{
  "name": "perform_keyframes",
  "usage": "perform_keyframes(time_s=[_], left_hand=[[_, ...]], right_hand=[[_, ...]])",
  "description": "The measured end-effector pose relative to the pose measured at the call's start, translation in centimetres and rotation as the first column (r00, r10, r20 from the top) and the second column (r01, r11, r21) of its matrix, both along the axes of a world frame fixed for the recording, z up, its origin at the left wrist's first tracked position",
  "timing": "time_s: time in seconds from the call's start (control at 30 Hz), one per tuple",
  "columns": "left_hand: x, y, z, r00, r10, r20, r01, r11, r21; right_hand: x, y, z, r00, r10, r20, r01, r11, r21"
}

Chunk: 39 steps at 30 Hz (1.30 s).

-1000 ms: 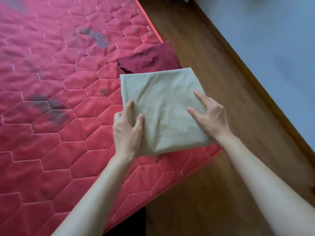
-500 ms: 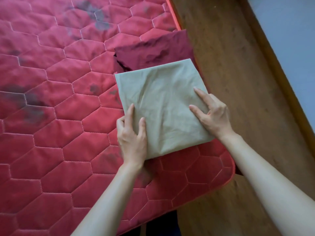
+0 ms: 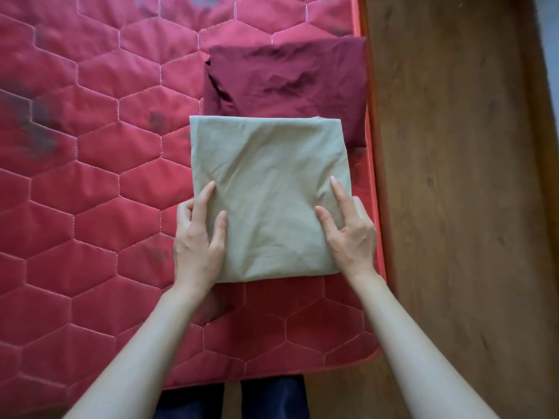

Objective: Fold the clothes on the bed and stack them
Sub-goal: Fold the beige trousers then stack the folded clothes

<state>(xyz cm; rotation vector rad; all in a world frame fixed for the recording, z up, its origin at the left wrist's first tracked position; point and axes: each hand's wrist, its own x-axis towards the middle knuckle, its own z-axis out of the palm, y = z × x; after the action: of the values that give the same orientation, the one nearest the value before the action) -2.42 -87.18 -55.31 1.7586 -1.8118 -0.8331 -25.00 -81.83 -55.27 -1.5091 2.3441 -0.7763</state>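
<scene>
A folded beige cloth (image 3: 269, 192) lies square near the right edge of the red quilted mattress (image 3: 90, 182). Its far edge overlaps the near edge of a folded maroon garment (image 3: 290, 80) beyond it. My left hand (image 3: 196, 240) grips the cloth's left side, with thumb and forefinger on top and the other fingers curled at the edge. On the cloth's right side my right hand (image 3: 351, 234) grips it the same way.
The mattress ends at an orange-piped edge (image 3: 373, 176) on the right, with brown wooden floor (image 3: 453, 207) beside it. Dark stains mark the mattress at the left and far end. My dark trouser legs (image 3: 266, 397) stand at its near edge.
My view has swung round, so the cloth now sits square to the mattress edge. Both hands keep their hold on its sides. The maroon garment has not moved.
</scene>
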Motion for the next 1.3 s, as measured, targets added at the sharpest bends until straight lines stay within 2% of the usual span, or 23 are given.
perform_keyframes(time_s=[0.07,0.13,0.2,0.27,0.33,0.4,0.53,0.67,0.73,0.77,0.87,0.93,1.0,1.07,1.13,1.2,1.3], left_hand=[[-0.4,0.3,0.4,0.972,0.029,0.233,-0.032,0.999,0.009],[-1.1,0.5,0.8,0.891,-0.014,0.454,0.062,0.994,-0.092],[-2.1,0.2,0.7,0.834,-0.141,0.534,0.296,0.93,-0.217],[-3.1,-0.3,-0.1,0.784,-0.248,0.569,0.458,0.85,-0.261],[-3.7,-0.1,-1.2,0.778,-0.254,0.575,0.427,0.885,-0.186],[-3.9,0.7,-2.4,0.792,-0.197,0.578,0.3,0.95,-0.086],[-4.1,1.4,-3.2,0.828,0.001,0.561,0.002,1.0,-0.005],[-4.8,1.4,-1.9,0.827,0.034,0.561,-0.081,0.995,0.058],[-4.9,0.2,-1.0,0.832,0.016,0.555,-0.017,1.0,-0.003],[-5.0,-0.6,-0.7,0.837,-0.025,0.546,0.072,0.995,-0.065],[-5.9,-4.4,-0.4,0.769,-0.218,0.6,0.402,0.896,-0.19],[-5.9,-7.4,-0.9,0.715,-0.291,0.636,0.468,0.875,-0.125],[-5.1,-9.6,-2.2,0.723,-0.297,0.623,0.395,0.918,-0.021],[-4.2,-10.5,-3.1,0.807,-0.198,0.556,0.212,0.976,0.04],[-4.1,-10.5,-3.2,0.864,-0.119,0.489,0.087,0.992,0.088],[-4.4,-10.4,-3.1,0.882,-0.135,0.452,0.087,0.988,0.125],[-4.4,-11.3,-2.5,0.9,-0.162,0.405,0.102,0.981,0.164]], right_hand=[[0.1,-0.2,0.4,0.995,-0.021,-0.093,0.024,0.999,0.034],[0.7,-0.5,0.4,0.966,-0.066,-0.25,0.07,0.998,0.007],[2.7,-1.4,0.4,0.939,-0.021,-0.344,0.004,0.999,-0.053],[5.7,-2.4,-0.1,0.93,0.141,-0.339,-0.165,0.985,-0.042],[8.1,-2.8,-1.2,0.901,0.297,-0.317,-0.296,0.954,0.051],[7.7,-2.7,-2.7,0.882,0.358,-0.306,-0.333,0.934,0.13],[3.5,-1.7,-4.2,0.918,0.225,-0.326,-0.157,0.962,0.222],[1.5,-0.7,-3.3,0.964,0.088,-0.251,0.007,0.936,0.352],[2.0,-1.5,-2.3,0.967,0.031,-0.251,0.048,0.951,0.304],[2.4,-2.4,-1.9,0.963,0.036,-0.265,0.031,0.969,0.243],[4.2,-6.3,-1.2,0.932,0.166,-0.322,-0.145,0.986,0.088],[4.7,-9.1,-1.5,0.895,0.278,-0.349,-0.239,0.959,0.151],[4.3,-10.9,-2.4,0.86,0.34,-0.381,-0.253,0.932,0.261],[3.4,-11.7,-3.2,0.889,0.236,-0.393,-0.119,0.947,0.3],[2.6,-12.0,-3.4,0.939,0.005,-0.345,0.107,0.946,0.305],[2.2,-12.1,-3.7,0.961,-0.159,-0.226,0.226,0.923,0.312],[2.0,-12.3,-3.4,0.973,-0.181,-0.141,0.218,0.92,0.326]])
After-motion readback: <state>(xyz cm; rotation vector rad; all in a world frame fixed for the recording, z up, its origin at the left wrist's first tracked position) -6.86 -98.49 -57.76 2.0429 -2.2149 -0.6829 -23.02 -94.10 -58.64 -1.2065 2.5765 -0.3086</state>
